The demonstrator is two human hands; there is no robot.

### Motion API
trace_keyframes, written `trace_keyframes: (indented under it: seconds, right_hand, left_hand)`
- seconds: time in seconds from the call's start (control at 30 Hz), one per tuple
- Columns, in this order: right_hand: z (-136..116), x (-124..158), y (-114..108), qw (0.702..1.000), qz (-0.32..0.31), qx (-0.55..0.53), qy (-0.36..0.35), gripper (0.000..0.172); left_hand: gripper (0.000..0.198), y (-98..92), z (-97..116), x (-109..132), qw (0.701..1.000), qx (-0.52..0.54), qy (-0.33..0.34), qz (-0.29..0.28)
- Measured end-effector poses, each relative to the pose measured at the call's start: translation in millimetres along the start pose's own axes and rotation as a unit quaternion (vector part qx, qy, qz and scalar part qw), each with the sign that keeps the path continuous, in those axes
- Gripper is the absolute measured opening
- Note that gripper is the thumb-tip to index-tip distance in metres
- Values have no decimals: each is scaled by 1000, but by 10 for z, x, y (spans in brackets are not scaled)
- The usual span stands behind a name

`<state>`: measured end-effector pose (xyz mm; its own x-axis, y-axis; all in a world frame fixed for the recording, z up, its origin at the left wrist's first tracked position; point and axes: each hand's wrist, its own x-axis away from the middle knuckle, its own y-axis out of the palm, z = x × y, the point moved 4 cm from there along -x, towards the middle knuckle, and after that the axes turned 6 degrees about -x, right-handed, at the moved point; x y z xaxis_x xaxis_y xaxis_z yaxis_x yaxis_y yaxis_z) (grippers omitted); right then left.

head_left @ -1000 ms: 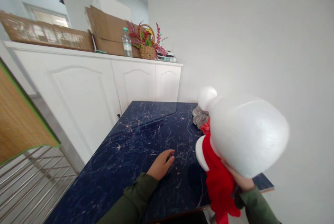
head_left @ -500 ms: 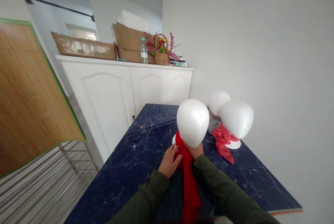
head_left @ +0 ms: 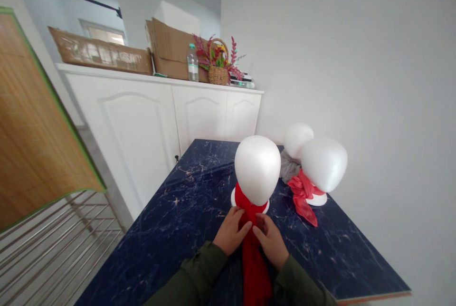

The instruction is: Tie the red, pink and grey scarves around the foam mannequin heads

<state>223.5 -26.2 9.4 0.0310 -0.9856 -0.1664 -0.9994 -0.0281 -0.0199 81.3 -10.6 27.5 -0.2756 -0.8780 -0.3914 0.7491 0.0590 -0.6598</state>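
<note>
A white mannequin head (head_left: 257, 168) stands upright on the table, with a red scarf (head_left: 255, 268) round its neck and a long end hanging down toward me. My left hand (head_left: 231, 231) grips the scarf at the left of the neck front, thumb turned inward. From the right side, my right hand (head_left: 272, 239) has its fingers curled on the same cloth, its thumb close to the left one. Parts of the fingertips are hidden in the scarf's folds. The white base shows on both sides of the neck.
Right of it, another white head (head_left: 324, 164) wears a coral-red scarf (head_left: 303, 196). Behind stands a third head (head_left: 298, 139) with a grey scarf (head_left: 289, 167). The dark blue marbled table (head_left: 178, 215) meets white cabinets (head_left: 138, 125) at the back; a metal rack (head_left: 71, 244) stands left.
My right hand has come from behind the right of the neck to the front, beside my left hand on the scarf. The view has shifted slightly.
</note>
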Motion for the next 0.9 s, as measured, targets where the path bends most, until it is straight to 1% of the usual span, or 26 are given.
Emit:
trace_keyframes:
  seconds: [0.03, 0.1, 0.13, 0.17, 0.2, 0.23, 0.3, 0.33, 0.37, 0.43, 0.47, 0.5, 0.53, 0.57, 0.63, 0.7, 0.73, 0.8, 0.83, 0.87, 0.9]
  right_hand:
    - [-51, 21, 90, 998, -42, -36, 3, 29]
    - [-132, 26, 252, 986, -119, -117, 23, 24]
    - [-145, 11, 303, 977, -139, -154, 44, 23]
    - [-135, -15, 324, 971, -138, -181, 70, 22]
    - [-101, -50, 308, 970, -112, -193, 96, 21]
    - [-52, -89, 257, 973, -67, -186, 115, 21]
    - [52, -164, 87, 985, 39, -107, 128, 25]
    - [93, -200, -2, 989, 74, -43, 125, 28]
    - [124, -237, -76, 988, 88, 27, 120, 32]
    - [172, -309, -169, 979, 70, 149, 121, 40]
    - [190, -341, -190, 973, 50, 186, 126, 44]
    - [203, -369, -199, 970, 33, 204, 130, 47]
    - [209, -393, -200, 971, 25, 200, 131, 48]
    - [217, -411, -196, 976, 28, 167, 136, 46]
    - [241, -432, -175, 986, 49, 51, 154, 38]
    - [269, -432, -152, 979, 79, -61, 179, 29]
    - [277, -426, -145, 973, 90, -97, 190, 27]
    - [265, -416, -161, 966, 112, -128, 196, 23]
    - [253, -412, -186, 958, 128, -167, 197, 19]
    - [242, -412, -219, 943, 143, -226, 200, 15]
    - [232, -418, -260, 920, 152, -297, 205, 11]
  left_hand:
    - [36, 12, 4, 0, 1000, 19, -5, -8]
    - [36, 37, -25, -3, 997, 73, -33, -16]
    - [36, 51, -52, -7, 993, 105, -51, -18]
    - [35, 65, -82, -12, 988, 136, -69, -20]
    - [34, 82, -112, -19, 982, 165, -85, -25]
    - [32, 96, -143, -28, 975, 193, -102, -28]
    - [29, 113, -207, -53, 954, 265, -137, -21]
    - [28, 111, -241, -65, 936, 314, -160, -3]
    - [28, 105, -274, -74, 911, 368, -183, 22]
    - [26, 96, -315, -84, 854, 468, -220, 63]
    - [23, 95, -318, -86, 831, 502, -230, 70]
    - [22, 96, -310, -86, 815, 524, -236, 68]
    - [22, 96, -294, -85, 809, 535, -238, 60]
    - [24, 95, -274, -81, 808, 537, -238, 51]
    - [27, 83, -239, -69, 810, 532, -242, 45]
    - [28, 60, -221, -61, 804, 536, -253, 53]
    - [29, 41, -221, -61, 797, 542, -260, 64]
    - [29, -12, -244, -70, 777, 558, -276, 93]
    - [29, -45, -269, -77, 764, 567, -288, 109]
    - [29, -82, -303, -85, 747, 580, -301, 125]
    - [28, -123, -346, -92, 725, 596, -316, 142]
